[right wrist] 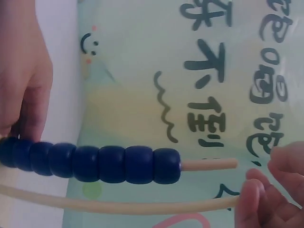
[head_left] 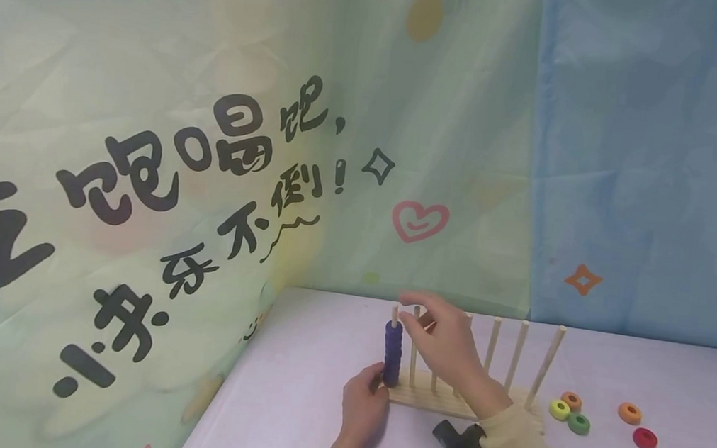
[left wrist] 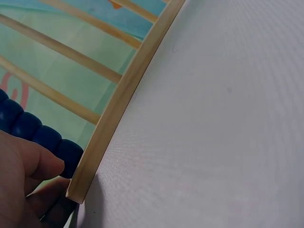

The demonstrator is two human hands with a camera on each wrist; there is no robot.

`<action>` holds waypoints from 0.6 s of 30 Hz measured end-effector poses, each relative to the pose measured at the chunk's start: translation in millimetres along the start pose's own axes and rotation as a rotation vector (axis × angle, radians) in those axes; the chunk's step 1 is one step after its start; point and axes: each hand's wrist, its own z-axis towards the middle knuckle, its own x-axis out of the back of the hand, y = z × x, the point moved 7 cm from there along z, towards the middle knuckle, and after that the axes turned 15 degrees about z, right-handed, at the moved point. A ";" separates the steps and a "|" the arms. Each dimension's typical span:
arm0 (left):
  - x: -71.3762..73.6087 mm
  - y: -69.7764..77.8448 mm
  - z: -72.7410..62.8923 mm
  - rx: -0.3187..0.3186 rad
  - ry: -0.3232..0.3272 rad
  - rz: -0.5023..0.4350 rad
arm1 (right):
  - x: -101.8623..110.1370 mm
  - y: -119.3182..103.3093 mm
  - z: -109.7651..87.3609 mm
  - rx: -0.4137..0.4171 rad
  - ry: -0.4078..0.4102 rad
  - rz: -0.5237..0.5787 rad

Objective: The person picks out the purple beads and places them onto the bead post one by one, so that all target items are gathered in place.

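Note:
A wooden peg rack [head_left: 426, 398] has several upright pegs on a flat base. Its leftmost peg [right wrist: 209, 164] carries a stack of dark blue beads [right wrist: 111, 165], with the bare peg tip sticking out above. Low on that stack, my left hand [head_left: 363, 406] holds the bottom beads, its thumb [left wrist: 45, 161] on the lowest one and other fingers behind, beside the end of the base. My right hand [head_left: 450, 342] is up by the peg's tip, thumb and fingers apart with nothing between them.
To the right of the rack lie loose rings: two orange [head_left: 571, 400] [head_left: 630, 413], one yellow [head_left: 560, 410], one green [head_left: 579, 423] and one red [head_left: 645, 439]. Printed cloth [head_left: 435, 152] hangs behind and at the left of the white table [head_left: 295, 361].

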 end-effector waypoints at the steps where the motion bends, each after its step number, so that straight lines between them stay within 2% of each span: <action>1: -0.6 0.5 0.3 -0.001 -0.002 0.000 | 2.6 -1.6 -3.7 0.025 0.022 0.017; 4: -1.3 1.5 0.4 0.003 -0.011 0.001 | 8.4 -2.7 -18.3 0.070 0.068 0.063; 6: -0.5 2.6 0.1 -0.003 -0.002 0.002 | 9.8 1.4 -29.6 0.067 0.084 0.074; 12: 1.8 3.1 -1.1 -0.033 0.041 0.011 | 8.5 29.1 -64.9 -0.064 0.091 0.072; 18: 1.6 2.3 -2.5 -0.035 0.043 0.019 | 7.5 53.2 -94.3 -0.174 0.098 0.051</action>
